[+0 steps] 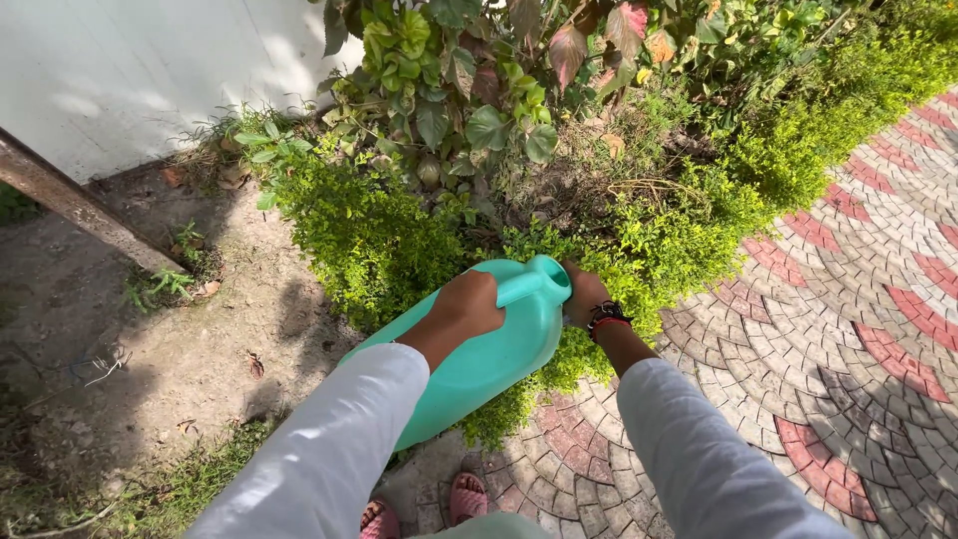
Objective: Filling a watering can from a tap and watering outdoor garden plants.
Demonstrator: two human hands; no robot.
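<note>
A person tips a turquoise plastic jug (479, 359) toward a low hedge (379, 240) of small bright-green leaves, seen from a head-worn camera looking down. The left hand (467, 304) wraps over the jug's moulded handle, its grip closed around it, apparently to carry the weight. The right hand (582, 292) sits at the jug's mouth, just beside the rim, probably steadying the tilt; whether its grip is closed on the neck or only resting against it cannot be told, since the fingers are hidden behind the jug. A beaded bracelet (607, 317) in red and black circles that wrist, and both arms wear pale grey sleeves (329, 449).

The jug is smooth, rounded and slightly glossy, slanting from near the person's knees up to the hedge's edge. Beyond the jug, behind the hedge, stands a shrub with broad green and reddish leaves (479, 90). Left of the jug lies bare, dusty soil (150, 339) below a white wall (120, 70). Right of the jug, fan-patterned cobble paving (848, 329) in grey and red curves away. Below the jug, 2 pink sandals (464, 497) show on the paving.
</note>
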